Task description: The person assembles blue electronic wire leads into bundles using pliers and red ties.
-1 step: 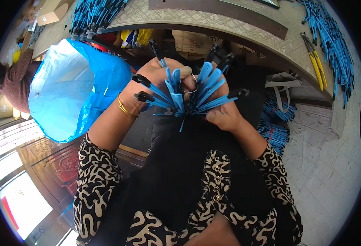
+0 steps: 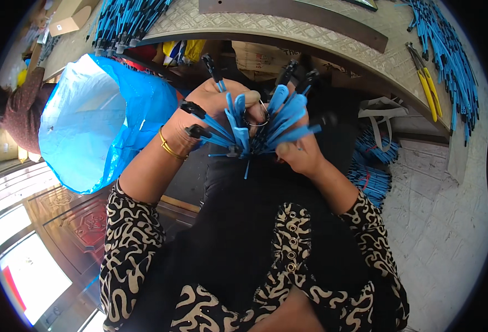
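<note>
Before my chest I hold a fan of slim blue plastic strips with black clip-like ends (image 2: 235, 119), spread around a thin metal ring (image 2: 265, 113). My left hand (image 2: 213, 98), a gold bangle at its wrist, is closed at the ring, with thumb and fingertips pinching near its top. My right hand (image 2: 302, 157) is closed at the right side of the fan, its thumb against the lowest strips. Some fingers of that hand are hidden behind the strips. One black end by the right hand is smeared by motion.
A blue plastic bag (image 2: 144, 91) gapes at my left. On the table (image 2: 244, 25) ahead lie piles of similar blue strips (image 2: 448, 66) and yellow-handled pliers (image 2: 427, 86). Bundled strips (image 2: 371, 180) rest low at my right. Another person's sleeve (image 2: 25, 110) shows far left.
My right thumb has shifted slightly up and to the left. The strips on the right have moved a little, the lowest one blurring. My left hand stays nearly still.
</note>
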Demonstrator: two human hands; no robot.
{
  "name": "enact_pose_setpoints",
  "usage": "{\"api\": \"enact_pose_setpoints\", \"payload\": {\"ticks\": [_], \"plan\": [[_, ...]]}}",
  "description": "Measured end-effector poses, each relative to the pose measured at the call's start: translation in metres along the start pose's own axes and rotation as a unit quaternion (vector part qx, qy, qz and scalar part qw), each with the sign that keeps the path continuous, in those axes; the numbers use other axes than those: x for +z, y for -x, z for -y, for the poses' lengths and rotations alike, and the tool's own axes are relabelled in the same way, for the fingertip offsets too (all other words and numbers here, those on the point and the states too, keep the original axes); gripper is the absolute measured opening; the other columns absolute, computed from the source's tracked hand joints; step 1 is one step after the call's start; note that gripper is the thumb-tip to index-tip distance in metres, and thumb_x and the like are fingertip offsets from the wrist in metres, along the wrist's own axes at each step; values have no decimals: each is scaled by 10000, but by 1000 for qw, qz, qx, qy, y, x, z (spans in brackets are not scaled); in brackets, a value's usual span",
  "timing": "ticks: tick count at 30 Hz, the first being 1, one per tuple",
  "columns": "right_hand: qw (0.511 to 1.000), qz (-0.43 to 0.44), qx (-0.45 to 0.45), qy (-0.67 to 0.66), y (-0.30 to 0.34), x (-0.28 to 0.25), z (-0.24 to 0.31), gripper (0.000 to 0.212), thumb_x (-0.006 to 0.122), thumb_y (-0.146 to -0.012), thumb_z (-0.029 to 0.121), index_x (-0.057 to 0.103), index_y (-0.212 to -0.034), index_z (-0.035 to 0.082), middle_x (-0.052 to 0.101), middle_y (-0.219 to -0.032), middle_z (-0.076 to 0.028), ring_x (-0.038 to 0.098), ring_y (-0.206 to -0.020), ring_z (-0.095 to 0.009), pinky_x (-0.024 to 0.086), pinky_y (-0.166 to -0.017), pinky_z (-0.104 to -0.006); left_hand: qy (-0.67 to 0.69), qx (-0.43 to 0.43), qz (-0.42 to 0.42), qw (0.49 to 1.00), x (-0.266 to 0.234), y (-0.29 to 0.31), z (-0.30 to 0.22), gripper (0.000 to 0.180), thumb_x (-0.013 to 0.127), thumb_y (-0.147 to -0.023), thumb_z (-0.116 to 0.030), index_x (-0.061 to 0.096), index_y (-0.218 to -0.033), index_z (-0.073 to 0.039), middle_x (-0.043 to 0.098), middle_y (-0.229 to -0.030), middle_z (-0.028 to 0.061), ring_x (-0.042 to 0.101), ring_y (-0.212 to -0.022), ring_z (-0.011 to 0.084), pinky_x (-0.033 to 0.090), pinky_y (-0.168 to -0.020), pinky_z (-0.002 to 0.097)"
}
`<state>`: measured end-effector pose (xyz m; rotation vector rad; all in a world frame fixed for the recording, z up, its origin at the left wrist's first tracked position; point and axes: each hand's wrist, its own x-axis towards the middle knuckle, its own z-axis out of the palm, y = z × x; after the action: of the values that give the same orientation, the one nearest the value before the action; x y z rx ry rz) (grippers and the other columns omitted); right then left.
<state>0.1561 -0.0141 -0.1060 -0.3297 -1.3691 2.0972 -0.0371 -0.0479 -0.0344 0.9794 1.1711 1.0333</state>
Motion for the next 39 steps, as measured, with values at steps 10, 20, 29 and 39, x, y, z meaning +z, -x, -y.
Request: {"api": "enact_pose_setpoints", "payload": {"ticks": [10,20,29,39], "plan": [[999,11,-6,51,-16,-13,-3,932,724,-743,305,101,-1382,36,541,-1080,-115,513,-1006,-189,382,-896,-321,98,-31,80,991,0,-16,-10,186,568,-810,-111,647,-775,55,629,-716,110,601,-680,159,495,-640,260],[971,168,135,99,-16,-21,1,252,692,-761,120,562,-955,26,603,-849,-59,582,-783,-139,481,-710,-286,74,14,101,992,7,-10,-3,241,538,-818,-142,648,-738,56,624,-702,112,579,-638,150,470,-608,257],[985,122,118,30,-10,-14,8,172,681,-774,101,568,-883,30,612,-825,-66,595,-765,-154,495,-702,-295,69,-20,109,991,10,-8,-18,187,545,-812,-110,641,-754,40,624,-710,89,571,-639,129,466,-613,255],[994,8,93,-50,10,8,41,159,635,-821,143,538,-884,34,574,-850,-57,534,-802,-129,432,-754,-291,139,-4,106,985,21,7,-39,203,635,-811,-172,524,-743,-17,596,-742,142,571,-716,245,458,-729,366]]}}
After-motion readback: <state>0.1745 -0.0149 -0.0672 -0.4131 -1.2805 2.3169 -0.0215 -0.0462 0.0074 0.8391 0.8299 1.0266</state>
